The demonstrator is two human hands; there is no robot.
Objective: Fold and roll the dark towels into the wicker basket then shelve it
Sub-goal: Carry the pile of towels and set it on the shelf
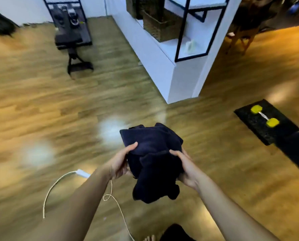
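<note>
A bundle of dark navy towels (152, 153) is held in the air above the wooden floor, loosely bunched, with a fold hanging down at the bottom. My left hand (121, 162) grips its left side, thumb on top. My right hand (183, 164) grips its right side. A brown wicker basket (160, 25) stands on the white shelf unit (162, 70) at the top middle, with a second darker basket (136, 6) behind it.
A black-framed rack (197, 32) rises over the shelf. A yellow dumbbell (264, 116) lies on a black mat (263, 129) at right. A white cable (61, 181) trails on the floor at lower left. A black exercise bench (72, 42) stands at upper left.
</note>
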